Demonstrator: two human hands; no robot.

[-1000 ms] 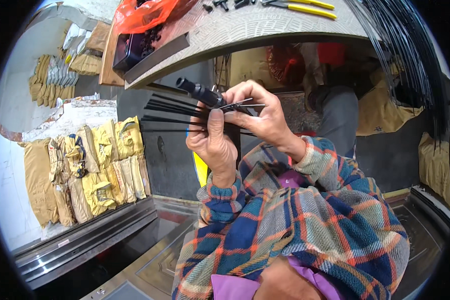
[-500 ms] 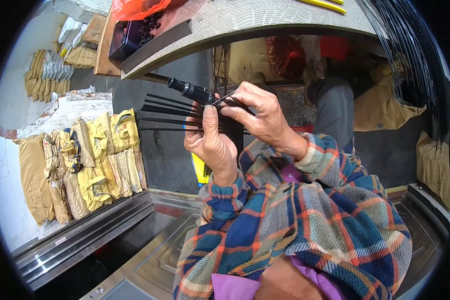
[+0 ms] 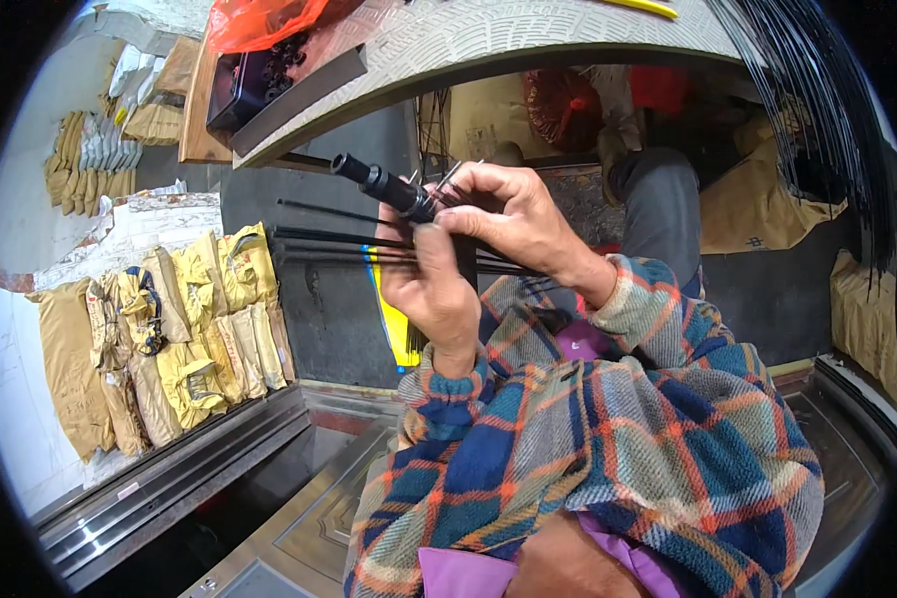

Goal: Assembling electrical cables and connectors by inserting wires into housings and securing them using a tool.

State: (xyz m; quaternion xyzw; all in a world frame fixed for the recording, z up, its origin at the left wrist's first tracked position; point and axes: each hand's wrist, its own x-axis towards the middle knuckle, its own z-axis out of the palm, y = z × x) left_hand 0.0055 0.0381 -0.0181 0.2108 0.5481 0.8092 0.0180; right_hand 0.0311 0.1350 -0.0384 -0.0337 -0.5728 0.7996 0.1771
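Between my hands is a black umbrella frame [image 3: 403,193], its stepped tube tilted toward the upper left. Thin dark ribs [image 3: 339,237] fan out from it to the left. My left hand [image 3: 435,299] grips the frame from below, the thumb pressed near the tube's lower end and slightly blurred. My right hand [image 3: 521,219] is closed at the hub from the other side, its fingers pinching among thin ribs. The exact point of its pinch is partly hidden.
Ahead is a table edge [image 3: 488,45] with a dark box [image 3: 241,95] of small black parts. A bundle of black rods [image 3: 827,110] hangs at right. Stacked brown packages [image 3: 75,369] lie left. A yellow-blue strip [image 3: 393,309] shows below the ribs.
The frame has turned so its tube tilts more steeply, and the ribs have shifted. My left thumb has moved lower, while my right fingers have shifted at the hub.
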